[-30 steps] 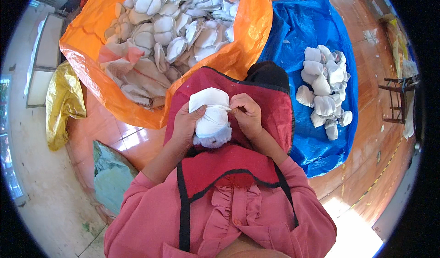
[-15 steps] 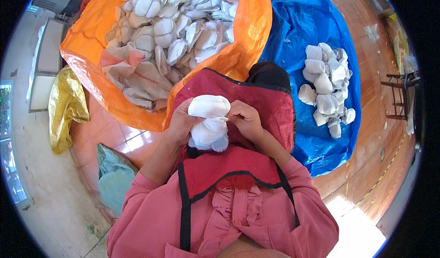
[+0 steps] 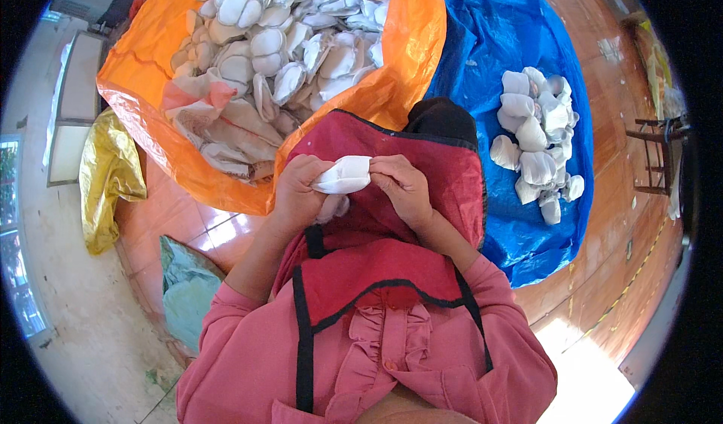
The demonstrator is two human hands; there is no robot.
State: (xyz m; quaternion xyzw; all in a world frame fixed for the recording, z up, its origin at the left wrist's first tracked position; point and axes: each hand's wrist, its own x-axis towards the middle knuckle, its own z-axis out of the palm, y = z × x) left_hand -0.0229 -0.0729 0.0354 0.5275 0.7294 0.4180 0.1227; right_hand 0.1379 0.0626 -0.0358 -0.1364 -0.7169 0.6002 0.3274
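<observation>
White cloth piece, moved: half a second ago it (image 3: 344,175) showed as a tall form, a rounded band above a lower bundle; now it is a short roll lying crosswise between the hands, and most of the lower bundle is out of sight.
Long axis: left to right, the right end slightly higher, one end toward each hand.
Place of the cloth: above the red apron (image 3: 450,179) over the person's lap, between the two hands; whether it touches the apron cannot be told.
Fluffy pale part: a greyish-white tuft (image 3: 331,208) hangs below the roll, beside the left hand; how it joins the cloth is hidden.
Left hand: closed on the roll's left end (image 3: 300,189), thumb and fingers pinching it, the other fingers curled.
Right hand: pinching the right end (image 3: 403,187) between thumb and fingertips, with little gap between them, back of the hand upward.
Orange sack: wide open (image 3: 143,70) ahead and to the left, full of flat white pads (image 3: 269,53).
Blue sheet: spread on the right (image 3: 520,251), a heap of rounded white pieces (image 3: 536,141) on it.
Yellow sack: crumpled (image 3: 109,179) at the far left, by the wall.
</observation>
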